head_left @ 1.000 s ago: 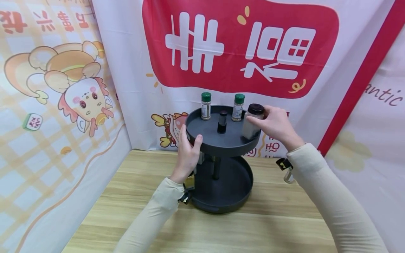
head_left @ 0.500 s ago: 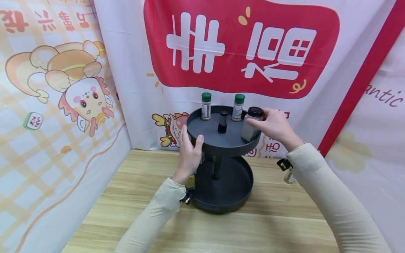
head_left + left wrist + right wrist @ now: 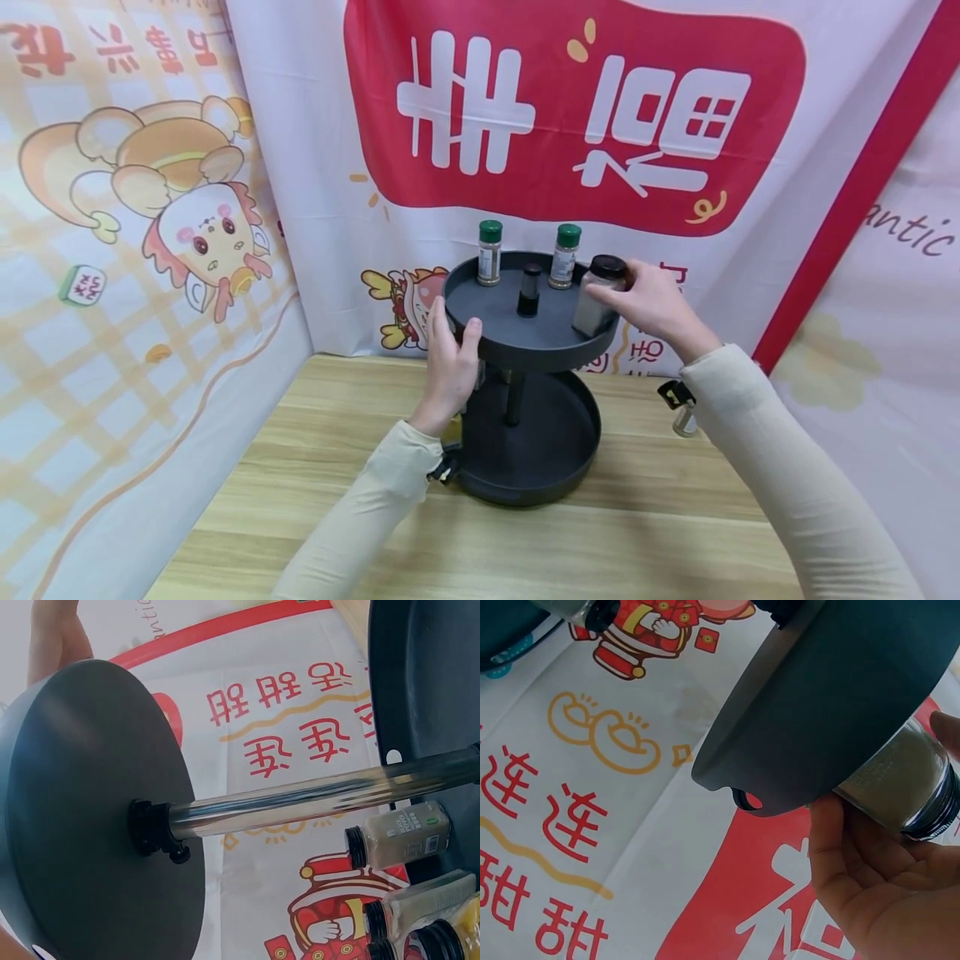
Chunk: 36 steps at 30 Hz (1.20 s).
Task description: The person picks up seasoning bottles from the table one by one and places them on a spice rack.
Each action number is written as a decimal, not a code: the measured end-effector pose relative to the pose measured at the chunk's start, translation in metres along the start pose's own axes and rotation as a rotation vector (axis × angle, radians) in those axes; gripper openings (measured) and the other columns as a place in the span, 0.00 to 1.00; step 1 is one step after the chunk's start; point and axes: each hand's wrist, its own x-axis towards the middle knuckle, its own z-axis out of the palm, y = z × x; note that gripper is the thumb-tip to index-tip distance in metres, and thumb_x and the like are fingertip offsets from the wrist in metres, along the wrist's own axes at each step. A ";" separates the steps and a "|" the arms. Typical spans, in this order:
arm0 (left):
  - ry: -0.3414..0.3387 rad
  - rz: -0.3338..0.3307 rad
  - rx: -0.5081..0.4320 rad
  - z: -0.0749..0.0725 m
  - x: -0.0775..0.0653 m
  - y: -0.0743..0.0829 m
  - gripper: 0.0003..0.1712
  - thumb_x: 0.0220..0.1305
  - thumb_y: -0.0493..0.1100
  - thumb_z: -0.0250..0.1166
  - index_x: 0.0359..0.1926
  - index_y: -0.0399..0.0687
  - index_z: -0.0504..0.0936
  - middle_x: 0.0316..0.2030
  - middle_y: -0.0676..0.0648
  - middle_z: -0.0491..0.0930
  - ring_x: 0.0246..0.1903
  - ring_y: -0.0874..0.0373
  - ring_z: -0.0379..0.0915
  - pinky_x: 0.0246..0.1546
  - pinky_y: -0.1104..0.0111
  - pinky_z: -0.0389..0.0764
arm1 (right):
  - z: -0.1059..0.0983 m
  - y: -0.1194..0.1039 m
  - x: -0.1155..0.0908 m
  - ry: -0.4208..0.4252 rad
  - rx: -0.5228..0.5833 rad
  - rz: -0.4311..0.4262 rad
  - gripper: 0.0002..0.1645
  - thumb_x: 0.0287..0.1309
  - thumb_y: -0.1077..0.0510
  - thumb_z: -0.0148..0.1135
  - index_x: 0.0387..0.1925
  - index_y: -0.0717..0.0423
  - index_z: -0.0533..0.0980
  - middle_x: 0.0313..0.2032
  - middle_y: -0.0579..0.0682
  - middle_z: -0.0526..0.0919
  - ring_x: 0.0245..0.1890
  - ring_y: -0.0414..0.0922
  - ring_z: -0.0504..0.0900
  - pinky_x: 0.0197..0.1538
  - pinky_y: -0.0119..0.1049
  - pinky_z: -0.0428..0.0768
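A black two-tier turntable rack stands on the table, with an upper tray (image 3: 517, 354) and a lower tray (image 3: 525, 483). My right hand (image 3: 660, 304) grips a clear spice jar (image 3: 592, 312) with a black lid (image 3: 608, 267) at the upper tray's right edge. In the right wrist view, fingers curl round this jar (image 3: 900, 772) just beside the rim. On the tray's left side, my left hand (image 3: 452, 367) touches the outer rim, fingers straight and thumb spread. Two green-capped spice bottles, one left (image 3: 490, 254) and one right (image 3: 564, 257), stand upright at the tray's back.
A short dark post-like piece (image 3: 528, 292) stands mid-tray. Several black-lidded jars, including a greyish one (image 3: 405, 834), sit on the lower tier beside the metal pole (image 3: 300, 799). One small jar (image 3: 685, 421) is on the table (image 3: 315, 500) near my right wrist. Printed cloth (image 3: 300, 208) hangs behind.
My left hand has shifted very slightly right along the upper rim. The jar in my right hand sits a touch lower in the head view. Otherwise little differs.
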 end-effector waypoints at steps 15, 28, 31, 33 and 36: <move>-0.030 -0.054 -0.029 -0.011 0.031 -0.012 0.33 0.75 0.52 0.38 0.74 0.45 0.47 0.72 0.44 0.46 0.70 0.53 0.41 0.68 0.58 0.47 | -0.006 0.037 -0.020 -0.069 0.090 -0.028 0.37 0.60 0.36 0.55 0.61 0.57 0.67 0.56 0.59 0.72 0.53 0.55 0.72 0.50 0.53 0.75; -0.134 -0.125 -0.130 -0.019 0.060 -0.023 0.30 0.75 0.49 0.38 0.73 0.47 0.51 0.72 0.44 0.47 0.71 0.53 0.39 0.68 0.58 0.47 | 0.005 0.105 -0.040 -0.135 0.028 0.044 0.35 0.66 0.39 0.49 0.58 0.65 0.69 0.54 0.65 0.73 0.54 0.59 0.71 0.51 0.56 0.73; -0.159 -0.140 -0.168 -0.020 0.066 -0.027 0.29 0.75 0.49 0.37 0.73 0.46 0.51 0.72 0.44 0.46 0.71 0.54 0.37 0.67 0.60 0.47 | 0.009 0.120 -0.045 -0.139 0.008 0.051 0.34 0.68 0.41 0.48 0.57 0.67 0.69 0.53 0.66 0.74 0.53 0.60 0.71 0.51 0.57 0.72; -0.170 -0.140 -0.192 -0.020 0.070 -0.029 0.29 0.75 0.48 0.36 0.73 0.45 0.51 0.72 0.43 0.47 0.70 0.54 0.41 0.67 0.61 0.48 | 0.011 0.129 -0.048 -0.142 -0.009 0.058 0.34 0.68 0.41 0.47 0.57 0.68 0.70 0.53 0.67 0.74 0.53 0.61 0.72 0.51 0.57 0.73; -0.185 -0.151 -0.239 -0.020 0.074 -0.032 0.29 0.75 0.47 0.36 0.72 0.43 0.51 0.71 0.42 0.49 0.69 0.53 0.46 0.66 0.62 0.51 | 0.014 0.145 -0.053 -0.148 -0.032 0.089 0.34 0.69 0.42 0.46 0.57 0.69 0.69 0.53 0.68 0.73 0.52 0.62 0.72 0.51 0.57 0.73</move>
